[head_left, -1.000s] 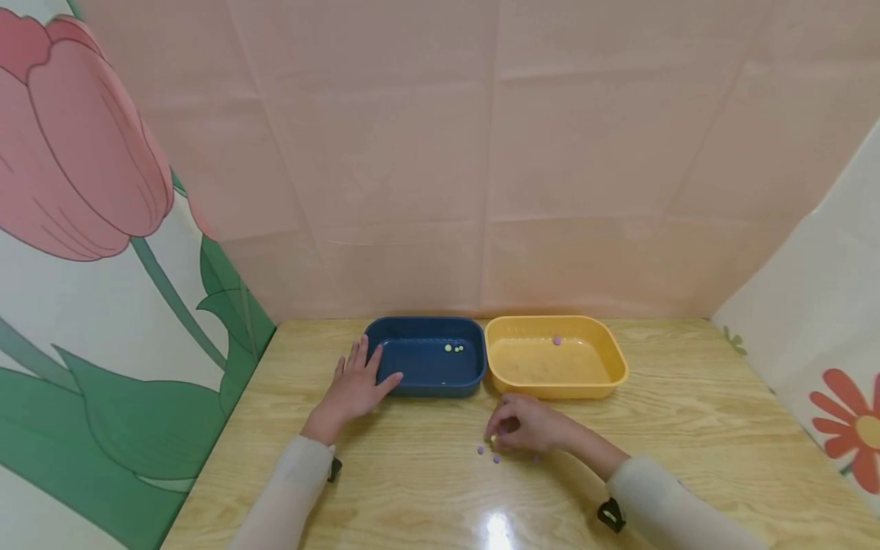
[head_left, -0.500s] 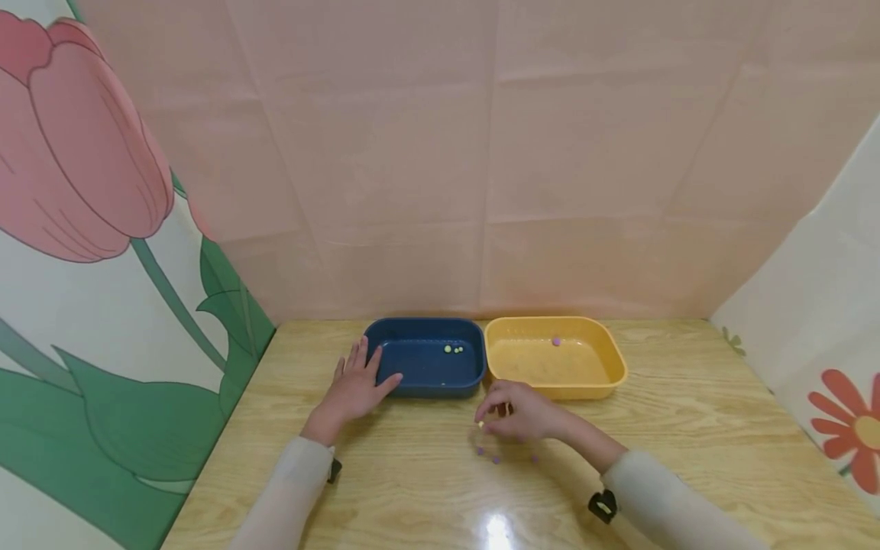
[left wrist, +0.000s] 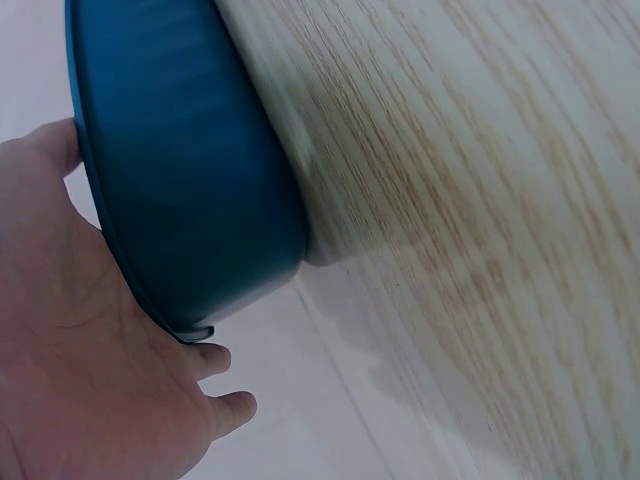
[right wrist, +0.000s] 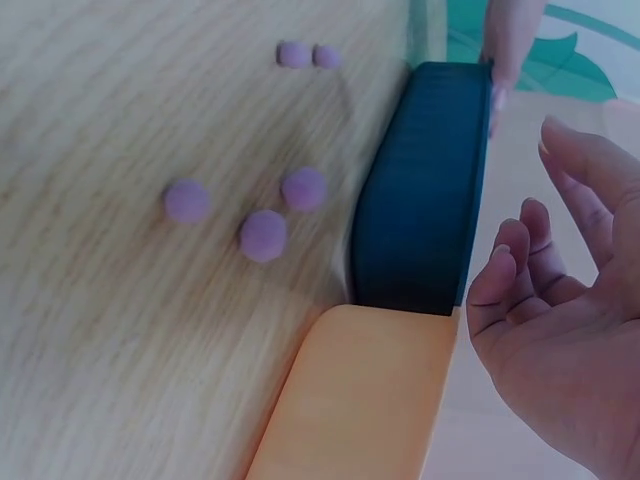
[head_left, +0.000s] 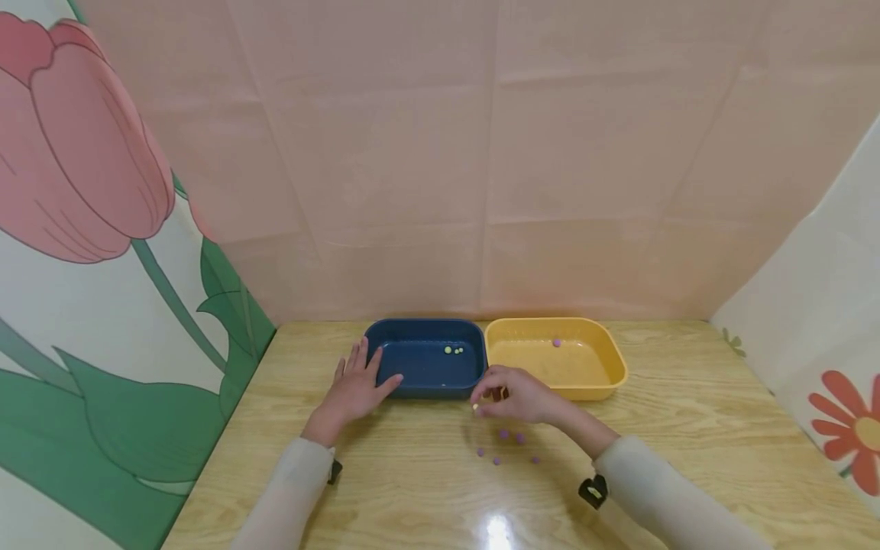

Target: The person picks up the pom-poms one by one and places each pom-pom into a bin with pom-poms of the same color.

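My left hand [head_left: 354, 386] rests with spread fingers on the left rim of the blue tray [head_left: 429, 391]; in the left wrist view its thumb lies over the rim. Between thumb and forefinger my right hand [head_left: 516, 393] pinches a small pale yellow ball [head_left: 475, 407], just off the front right corner of that tray. Several purple balls [head_left: 504, 434] lie on the table below this hand; up close in the right wrist view, the purple balls [right wrist: 263, 235] look round and matte. Inside the blue tray are several pale yellow balls [head_left: 448, 350].
A yellow tray [head_left: 584, 393] stands right beside the blue one, with a purple ball [head_left: 557, 343] inside. Both trays sit on the wood-grain table [head_left: 385, 489] close to the pink backdrop [head_left: 385, 153]. Printed flower panels flank the table on both sides.
My right hand has lifted the pale yellow ball from among the purple ones and moved it forward and slightly left. Purple balls it covered now show. My left hand has stayed still.
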`<act>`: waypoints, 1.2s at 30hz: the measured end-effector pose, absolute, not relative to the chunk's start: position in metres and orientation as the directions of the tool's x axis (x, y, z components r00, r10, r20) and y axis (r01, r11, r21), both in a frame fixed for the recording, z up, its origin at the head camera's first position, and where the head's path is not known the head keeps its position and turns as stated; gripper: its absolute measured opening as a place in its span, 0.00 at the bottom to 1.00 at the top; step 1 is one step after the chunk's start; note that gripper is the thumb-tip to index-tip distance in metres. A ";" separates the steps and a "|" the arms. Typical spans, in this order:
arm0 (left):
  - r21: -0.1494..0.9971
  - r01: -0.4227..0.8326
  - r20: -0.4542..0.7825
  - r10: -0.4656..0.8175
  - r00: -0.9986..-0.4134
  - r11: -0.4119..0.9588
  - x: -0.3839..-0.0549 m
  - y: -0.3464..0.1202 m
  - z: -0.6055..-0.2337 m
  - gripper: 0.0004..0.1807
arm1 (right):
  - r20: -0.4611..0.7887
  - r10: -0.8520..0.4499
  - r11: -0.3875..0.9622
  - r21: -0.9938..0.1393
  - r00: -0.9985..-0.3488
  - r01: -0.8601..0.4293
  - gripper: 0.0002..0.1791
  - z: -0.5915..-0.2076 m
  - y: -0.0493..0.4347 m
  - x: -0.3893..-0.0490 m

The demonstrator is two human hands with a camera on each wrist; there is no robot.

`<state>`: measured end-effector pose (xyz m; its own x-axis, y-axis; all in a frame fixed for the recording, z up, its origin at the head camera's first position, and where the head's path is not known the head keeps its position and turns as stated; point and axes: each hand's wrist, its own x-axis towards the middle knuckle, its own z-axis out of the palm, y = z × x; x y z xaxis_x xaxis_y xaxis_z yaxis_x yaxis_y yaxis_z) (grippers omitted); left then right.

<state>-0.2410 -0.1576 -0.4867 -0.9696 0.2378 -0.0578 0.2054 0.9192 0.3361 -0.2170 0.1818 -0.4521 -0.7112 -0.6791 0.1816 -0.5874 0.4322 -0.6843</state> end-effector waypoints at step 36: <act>0.341 0.215 -0.045 0.244 -0.969 0.915 -0.242 -0.158 -0.487 0.50 | 0.066 -0.505 0.552 -0.742 -0.861 -0.380 0.07 -0.435 0.150 -0.246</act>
<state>-0.2420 -0.1584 -0.4875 -0.9688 0.2439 -0.0446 0.2147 0.9153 0.3407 -0.2464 0.1501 -0.4345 -0.8606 -0.5050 0.0655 -0.3802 0.5517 -0.7424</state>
